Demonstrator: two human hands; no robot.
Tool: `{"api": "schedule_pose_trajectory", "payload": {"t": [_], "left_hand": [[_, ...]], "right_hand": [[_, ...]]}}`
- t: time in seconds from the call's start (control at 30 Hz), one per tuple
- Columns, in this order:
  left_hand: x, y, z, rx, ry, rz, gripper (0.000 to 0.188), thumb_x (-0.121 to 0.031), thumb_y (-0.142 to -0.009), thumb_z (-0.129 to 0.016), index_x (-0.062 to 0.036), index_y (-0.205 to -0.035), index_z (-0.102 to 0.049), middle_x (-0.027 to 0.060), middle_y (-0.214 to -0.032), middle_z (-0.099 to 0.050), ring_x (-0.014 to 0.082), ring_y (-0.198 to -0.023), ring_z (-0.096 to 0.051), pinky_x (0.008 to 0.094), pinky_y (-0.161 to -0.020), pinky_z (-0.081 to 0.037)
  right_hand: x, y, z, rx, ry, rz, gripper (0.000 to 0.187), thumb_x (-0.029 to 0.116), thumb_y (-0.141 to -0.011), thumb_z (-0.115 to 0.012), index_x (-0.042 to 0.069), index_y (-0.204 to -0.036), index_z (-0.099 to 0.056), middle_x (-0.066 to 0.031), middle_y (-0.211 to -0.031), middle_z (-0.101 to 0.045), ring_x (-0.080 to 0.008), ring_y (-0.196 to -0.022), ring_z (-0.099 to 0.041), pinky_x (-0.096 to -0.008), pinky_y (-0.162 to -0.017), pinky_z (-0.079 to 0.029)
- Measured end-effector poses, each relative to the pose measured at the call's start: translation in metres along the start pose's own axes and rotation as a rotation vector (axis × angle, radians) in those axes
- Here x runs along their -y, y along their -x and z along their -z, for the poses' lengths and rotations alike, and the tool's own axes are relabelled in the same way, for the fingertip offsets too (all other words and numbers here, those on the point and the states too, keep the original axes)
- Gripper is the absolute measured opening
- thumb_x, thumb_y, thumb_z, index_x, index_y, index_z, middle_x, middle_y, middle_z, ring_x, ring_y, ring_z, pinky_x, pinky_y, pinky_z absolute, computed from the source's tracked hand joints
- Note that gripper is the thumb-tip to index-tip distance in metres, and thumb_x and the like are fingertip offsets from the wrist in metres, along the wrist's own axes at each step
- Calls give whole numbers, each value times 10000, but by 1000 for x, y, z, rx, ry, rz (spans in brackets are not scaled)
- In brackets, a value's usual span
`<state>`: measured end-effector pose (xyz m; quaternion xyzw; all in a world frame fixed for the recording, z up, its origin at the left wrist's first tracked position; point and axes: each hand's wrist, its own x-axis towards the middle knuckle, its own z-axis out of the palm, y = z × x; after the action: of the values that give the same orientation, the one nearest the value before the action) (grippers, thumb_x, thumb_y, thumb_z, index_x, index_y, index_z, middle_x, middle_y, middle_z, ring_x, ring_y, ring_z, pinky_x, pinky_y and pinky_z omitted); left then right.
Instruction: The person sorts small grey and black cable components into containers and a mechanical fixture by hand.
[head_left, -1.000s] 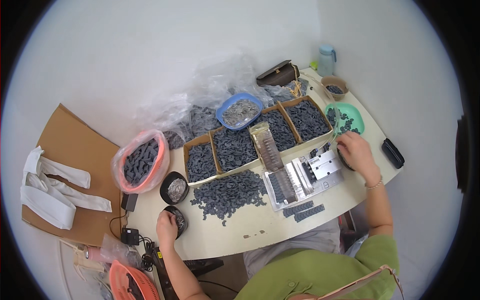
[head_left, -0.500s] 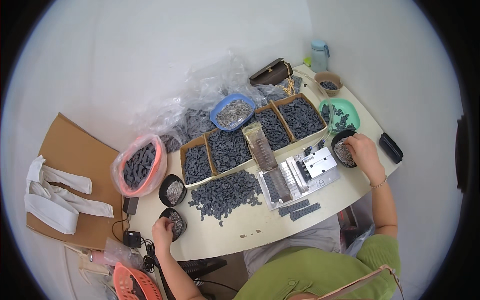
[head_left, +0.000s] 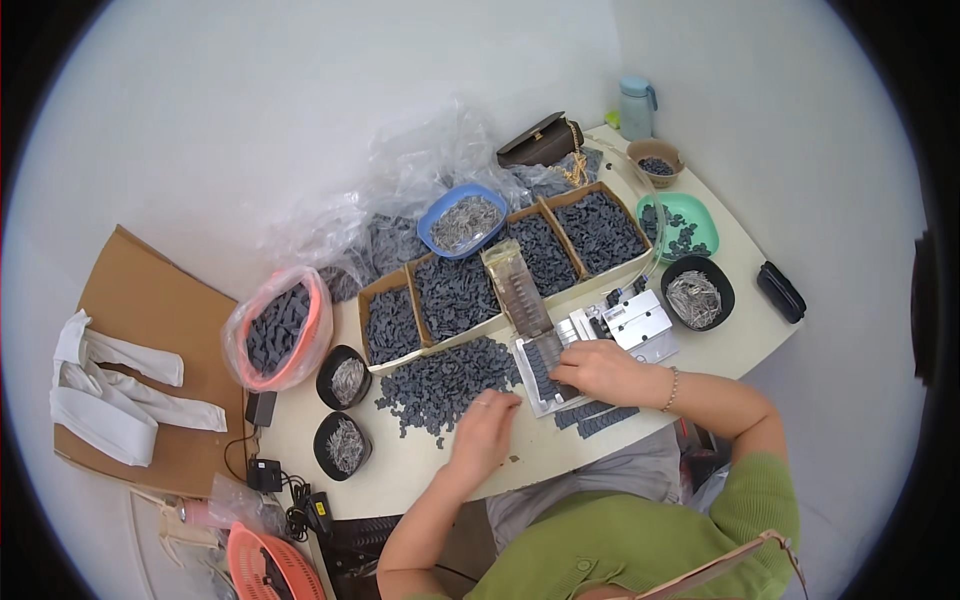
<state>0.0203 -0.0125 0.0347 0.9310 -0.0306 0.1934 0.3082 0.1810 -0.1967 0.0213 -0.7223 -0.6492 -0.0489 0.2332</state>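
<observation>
Both hands have left the bowls since half a second ago; left hand (head_left: 482,438) now over the table's near part, beside the loose heap of grey pieces (head_left: 440,385); right hand (head_left: 612,376) now at the metal fixture (head_left: 642,325). Left fingertips drawn together, anything between them too small to tell; right fingers bent down over grey pieces seated in the fixture, their grip hidden, cannot tell whether closed.

Surface: cream table (head_left: 395,482), rounded near edge, dark scuffs; two grey toothed strips (head_left: 605,420) lie just before the fixture; divided cardboard tray (head_left: 598,284) behind, full of grey pieces; blue basin (head_left: 427,228) of metal pins propped on it; black bowl (head_left: 725,288) of pins right of the fixture; two more at the left; green tray (head_left: 706,213) near the far right corner.

Room: pale walls (head_left: 300,100) meeting behind the table; brown cardboard (head_left: 175,300) at left, white sleeves (head_left: 105,425) laid over it.
</observation>
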Motion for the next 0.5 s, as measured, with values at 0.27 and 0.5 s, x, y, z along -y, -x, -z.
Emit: {"api": "schedule_pose_trajectory", "payload": {"t": [0.27,0.5], "left_hand": [[-7,-26,-47,-56,-111,-275,135,-6,-710,-692,-38,-828,-634,79,-775,-602,262,-720,-576,355,-636,-469],[-5,-31,-48,22,-215,-327,197,-17,-694,-690,-63,-885,-686,55,-879,-620,240,-824,-581,367,-689,-459]], "right_hand": [[-1,5,2,-82,-70,20,184,85,-747,-581,50,-916,-646,-74,-900,-579,-241,-875,-588,-338,-752,-503],[7,27,11,-102,23,18,273,100,-745,-580,12,-995,-647,-89,-1021,-601,-242,-927,-577,-333,-786,-476]]}}
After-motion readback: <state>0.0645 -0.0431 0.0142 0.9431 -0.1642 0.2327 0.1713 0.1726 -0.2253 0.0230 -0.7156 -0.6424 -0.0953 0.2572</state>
